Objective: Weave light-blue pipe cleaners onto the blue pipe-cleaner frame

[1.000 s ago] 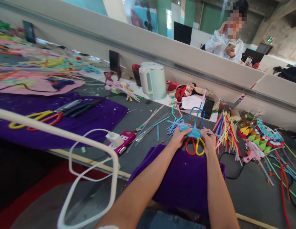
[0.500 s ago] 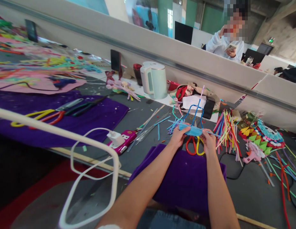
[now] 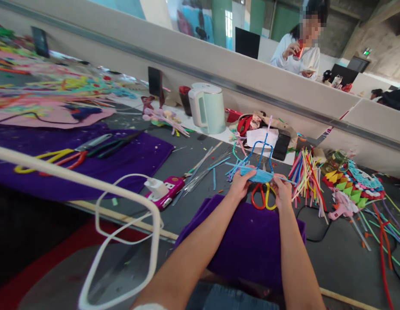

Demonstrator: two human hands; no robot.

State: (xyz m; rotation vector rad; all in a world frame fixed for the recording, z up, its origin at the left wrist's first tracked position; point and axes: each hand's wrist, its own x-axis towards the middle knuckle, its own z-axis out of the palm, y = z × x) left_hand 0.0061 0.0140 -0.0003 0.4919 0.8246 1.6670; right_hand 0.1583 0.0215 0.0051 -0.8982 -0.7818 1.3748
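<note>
Between my two hands is a light-blue piece of pipe-cleaner work (image 3: 258, 175), flat and wide, with thin stems sticking out at both ends. My left hand (image 3: 242, 181) pinches its left end, and my right hand (image 3: 281, 187) pinches its right end. Dark-blue twisted pipe cleaners (image 3: 259, 151) rise behind it in a forked shape, with a pale purple tip; whether they join the piece I cannot tell. Just under it lie scissors (image 3: 263, 197) with one red and one yellow handle loop, their blades mostly hidden. A purple cloth (image 3: 245, 241) spreads beneath my forearms.
On the right are a bundle of colourful pipe cleaners (image 3: 308, 181), a pink glue gun (image 3: 342, 209) and a glass jar (image 3: 336, 161). A kettle (image 3: 213, 110) stands by the partition (image 3: 187, 51). To the left are a pink power strip (image 3: 169, 192) and a white tube frame (image 3: 122, 185). Beyond, a person holds a red can.
My hands and the blue piece stay almost still. The forked dark-blue stems have shifted slightly left. Across the partition, the person has lowered the red can from the face.
</note>
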